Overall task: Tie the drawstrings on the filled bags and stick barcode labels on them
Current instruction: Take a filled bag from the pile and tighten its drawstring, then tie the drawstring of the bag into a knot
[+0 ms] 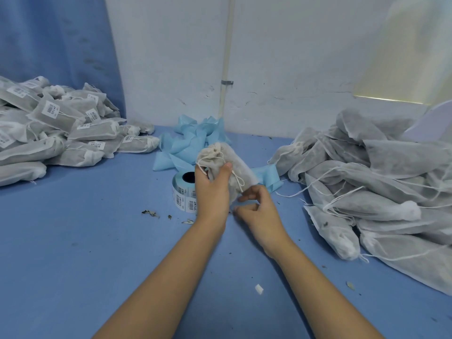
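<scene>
My left hand (212,189) grips a filled white fabric bag (226,162) with its gathered, tied mouth pointing up and away; the drawstring (236,181) hangs down its side. My right hand (256,209) sits just below the bag's lower end with its fingers curled, thumb and fingertips close together near the bag's bottom; whether it pinches a label is not visible. A roll of barcode labels (182,192) stands on the blue table right behind my left hand, partly hidden by it.
A pile of labelled, tied bags (56,128) lies at the left. A heap of untied filled bags (371,192) with loose strings fills the right. Crumpled light-blue label backing strips (193,140) lie by the wall. Leaf bits (150,213) dot the blue tabletop (97,253).
</scene>
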Motion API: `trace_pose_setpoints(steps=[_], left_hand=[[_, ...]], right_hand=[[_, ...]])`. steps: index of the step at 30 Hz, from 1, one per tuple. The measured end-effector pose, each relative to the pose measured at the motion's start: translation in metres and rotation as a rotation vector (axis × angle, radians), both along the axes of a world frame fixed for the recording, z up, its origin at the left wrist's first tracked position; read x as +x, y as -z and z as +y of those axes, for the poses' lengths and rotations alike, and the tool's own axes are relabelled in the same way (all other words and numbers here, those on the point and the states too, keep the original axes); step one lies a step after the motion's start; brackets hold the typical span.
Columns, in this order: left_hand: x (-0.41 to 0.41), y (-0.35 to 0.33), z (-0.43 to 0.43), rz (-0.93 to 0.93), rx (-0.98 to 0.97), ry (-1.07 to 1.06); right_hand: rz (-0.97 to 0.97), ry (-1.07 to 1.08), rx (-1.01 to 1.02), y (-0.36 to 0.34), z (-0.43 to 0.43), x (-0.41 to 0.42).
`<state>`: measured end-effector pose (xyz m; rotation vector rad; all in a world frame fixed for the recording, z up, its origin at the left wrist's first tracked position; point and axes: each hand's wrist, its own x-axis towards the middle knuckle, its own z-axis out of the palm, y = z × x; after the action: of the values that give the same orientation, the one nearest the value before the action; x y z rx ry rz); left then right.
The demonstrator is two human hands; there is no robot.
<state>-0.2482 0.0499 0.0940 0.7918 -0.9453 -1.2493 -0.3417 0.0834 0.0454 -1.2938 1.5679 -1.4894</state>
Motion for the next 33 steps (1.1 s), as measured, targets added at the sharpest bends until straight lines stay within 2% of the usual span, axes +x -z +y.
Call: trace_pose_setpoints(steps=[4,8,11,14,19,23,29,33], left_hand=[[0.005,-0.001,-0.006,0.056,0.01,0.077],[0.015,0.002,-0.011,-0.034,0.043,0.092],[0.019,0.006,-0.011,-0.143,0.054,0.076],[0.027,0.015,-0.012,-0.249,0.03,0.056],[0.043,0.037,-0.007,-0.452,-0.087,-0.035],[0.045,0.051,-0.016,-0.49,-0.139,-0.054],[0.046,0.05,-0.013,-0.554,-0.273,-0.064],[0.046,0.051,-0.017,-0.577,-0.246,-0.04]], right_hand=[[0.449,-0.097,0.083,0.001,-0.005,0.005],[0.821,-0.039,0.146,0.005,-0.009,0.011],[0.805,-0.09,0.15,0.003,-0.008,0.014],[0.931,-0.132,0.257,0.001,-0.008,0.013],[1.022,-0.088,0.096,-0.001,0.0,0.02],[0.975,0.018,0.051,-0.005,0.005,0.02],[0.885,0.179,0.109,-0.002,0.002,0.012],[0.805,0.293,0.123,-0.002,0.002,0.002]])
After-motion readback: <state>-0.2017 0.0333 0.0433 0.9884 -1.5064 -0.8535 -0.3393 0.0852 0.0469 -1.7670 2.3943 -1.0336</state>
